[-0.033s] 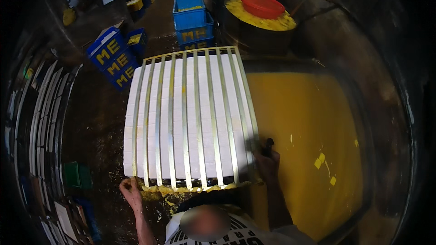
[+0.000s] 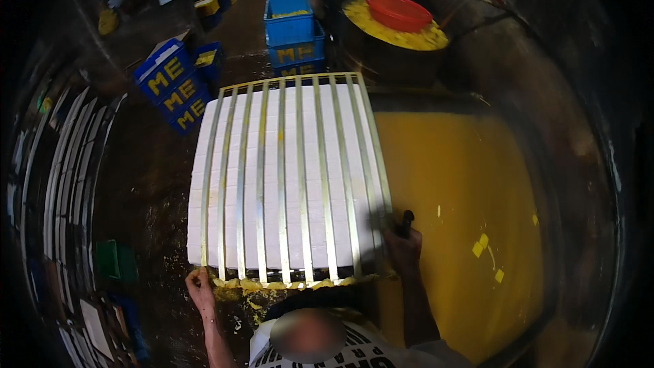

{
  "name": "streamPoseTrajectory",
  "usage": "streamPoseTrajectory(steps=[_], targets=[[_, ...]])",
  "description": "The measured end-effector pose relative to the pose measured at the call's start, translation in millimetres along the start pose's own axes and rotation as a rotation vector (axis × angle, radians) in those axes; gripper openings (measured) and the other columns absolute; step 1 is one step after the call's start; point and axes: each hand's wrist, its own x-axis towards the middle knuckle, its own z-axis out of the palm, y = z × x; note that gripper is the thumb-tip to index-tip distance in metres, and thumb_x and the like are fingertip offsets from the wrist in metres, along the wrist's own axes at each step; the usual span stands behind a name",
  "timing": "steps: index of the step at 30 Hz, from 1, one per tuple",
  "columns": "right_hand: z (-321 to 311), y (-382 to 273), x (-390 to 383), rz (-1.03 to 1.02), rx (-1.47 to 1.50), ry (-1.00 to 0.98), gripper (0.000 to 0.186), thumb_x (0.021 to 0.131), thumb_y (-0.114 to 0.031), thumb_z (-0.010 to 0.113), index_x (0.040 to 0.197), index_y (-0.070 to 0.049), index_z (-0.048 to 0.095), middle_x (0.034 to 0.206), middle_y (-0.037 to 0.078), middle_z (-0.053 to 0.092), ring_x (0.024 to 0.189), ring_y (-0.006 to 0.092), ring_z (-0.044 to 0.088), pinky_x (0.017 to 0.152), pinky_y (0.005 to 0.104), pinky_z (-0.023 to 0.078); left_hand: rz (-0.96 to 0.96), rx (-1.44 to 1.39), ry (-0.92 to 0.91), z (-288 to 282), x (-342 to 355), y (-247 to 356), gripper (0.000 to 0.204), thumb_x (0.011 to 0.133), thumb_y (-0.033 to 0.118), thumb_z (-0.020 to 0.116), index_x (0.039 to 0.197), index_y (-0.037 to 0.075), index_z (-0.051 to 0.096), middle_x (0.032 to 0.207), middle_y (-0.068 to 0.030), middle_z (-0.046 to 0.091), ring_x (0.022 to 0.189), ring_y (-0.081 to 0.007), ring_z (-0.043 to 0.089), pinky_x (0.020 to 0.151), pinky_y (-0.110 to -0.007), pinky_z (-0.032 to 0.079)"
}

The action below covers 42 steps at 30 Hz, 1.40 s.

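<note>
Slats (image 2: 302,177) of pale metal run lengthwise over a broad bed of white blocks (image 2: 291,191), which lies directly in front of the person. The left hand (image 2: 199,287) is at the near left corner of the slatted frame with its fingers bent in; whether it grips the edge, one cannot tell. The right hand (image 2: 404,245) is closed around a dark handle (image 2: 407,221) by the frame's right side, where a dark blur hides the tool's other end. Just right of the frame is a vat of orange-yellow liquid (image 2: 470,177) with a few yellow pieces (image 2: 484,240) in it. Beyond stand light blue crates (image 2: 289,29) in a stack, and a drum of yellow chunks (image 2: 415,39) with a red basin (image 2: 398,12) resting on top. Dark blue crates (image 2: 178,101) are stacked at the far left, and a green bin (image 2: 116,260) sits on the floor (image 2: 153,191) nearer by.
</note>
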Motion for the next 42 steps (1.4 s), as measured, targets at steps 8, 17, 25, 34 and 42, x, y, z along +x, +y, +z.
streamPoseTrajectory(steps=[8,17,25,34,42], targets=[[-18.3,42.6,30.1,-0.174,-0.065,0.071,0.048,0.079,-0.009,0.076,0.122,0.007,0.064,0.085,0.0,0.06,0.073,0.0101,0.052,0.072,0.028,0.045,-0.487,-0.459,-0.135,42.8,-27.2,95.4,0.021,0.099,0.022,0.056,0.111,0.005,0.058,0.085,-0.003,0.066,0.065,-0.0109,0.06,0.051,-0.024,0.051],[-6.6,23.7,13.1,-0.192,-0.062,0.023,0.046,0.08,-0.006,0.074,0.121,0.01,0.063,0.101,0.003,0.065,0.086,0.011,0.055,0.08,0.028,0.046,-0.462,-0.339,-0.195,29.3,-27.0,96.8,0.024,0.101,0.024,0.055,0.114,0.004,0.057,0.086,-0.0013,0.068,0.067,-0.0077,0.061,0.056,-0.024,0.054],[-0.4,1.3,-5.8,-0.111,-0.335,0.109,0.036,0.086,-0.015,0.072,0.115,0.006,0.068,0.091,0.003,0.064,0.081,0.012,0.055,0.076,0.0301,0.046,-0.416,-0.324,-0.201,27.8,-19.6,88.2,0.023,0.099,0.019,0.057,0.113,0.001,0.056,0.084,-0.0048,0.067,0.068,-0.0111,0.06,0.057,-0.025,0.051],[-25.9,-107.6,-19.7,-0.354,0.134,0.149,0.039,0.103,-0.029,0.048,0.128,0.0,0.059,0.101,0.008,0.061,0.086,0.0129,0.062,0.076,0.029,0.053,0.218,0.211,0.055,52.6,16.7,151.9,0.033,0.09,0.012,0.066,0.117,-0.002,0.054,0.114,-0.0126,0.052,0.109,-0.0237,0.051,0.096,-0.036,0.041],[93.2,-187.7,174.2,-0.77,-0.097,-0.08,0.025,0.093,-0.021,0.061,0.107,-0.002,0.068,0.076,0.002,0.063,0.07,0.007,0.057,0.062,0.0279,0.048,0.744,0.286,-0.636,212.5,55.2,238.9,0.063,0.084,0.036,0.072,0.133,0.001,0.052,0.144,-0.0204,0.043,0.138,-0.0382,0.034,0.114,-0.05,0.028]])
